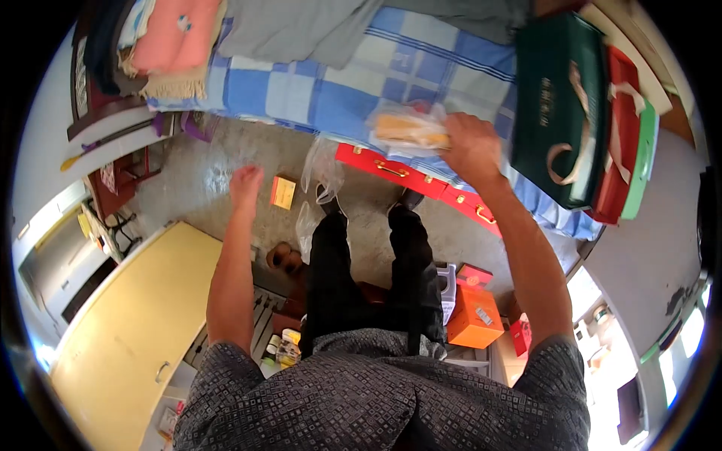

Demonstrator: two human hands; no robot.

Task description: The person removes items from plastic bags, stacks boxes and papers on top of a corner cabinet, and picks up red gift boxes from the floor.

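Note:
My right hand is closed on the end of a clear plastic bag with something flat and yellow-orange inside. It is over the front edge of the bed, and motion blur hides what the contents are. Under the bag is a blue and white checked sheet. My left hand hangs over the floor, its fingers curled and slightly blurred, with nothing visible in them. To its right, a small yellow and red box lies on the floor.
Red cases with gold handles stand below the bed edge. Green and red gift bags stand at the bed's right end. A crumpled plastic bag is near my feet. An orange box and a yellow cabinet flank me.

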